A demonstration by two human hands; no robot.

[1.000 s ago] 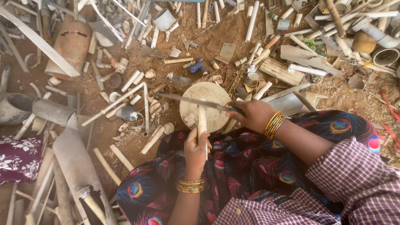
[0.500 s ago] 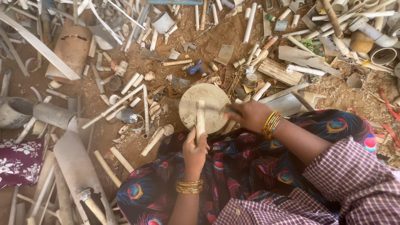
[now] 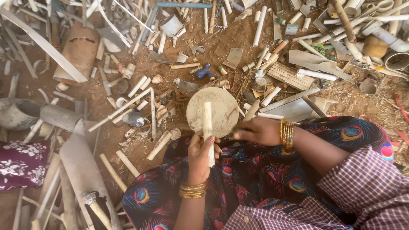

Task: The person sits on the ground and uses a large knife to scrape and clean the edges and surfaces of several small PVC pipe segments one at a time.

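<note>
1. Biggest thing going on is the ground itself: brown dirt [image 3: 238,42] absolutely littered with cut pipe offcuts, white and tan, lying every which way.
2. A long grey half-pipe slab [image 3: 85,174] lies off to the person's left, and a brown curved pipe piece [image 3: 81,51] sits further out on that side.
3. The person's lap is covered in dark peacock-feather print cloth [image 3: 255,179], with a checked sleeve [image 3: 366,191] on the right arm.
4. Just past the knees sits a round wooden block [image 3: 221,106], dusty and flat on top.
5. The left hand [image 3: 200,149] is wrapped tight around a short pale pipe piece [image 3: 207,127], holding it upright so its top end lies across the block.
6. The right hand [image 3: 257,130], bangles on the wrist, is curled closed at the block's near edge, around something thin and dark. I can't tell what it is.
</note>
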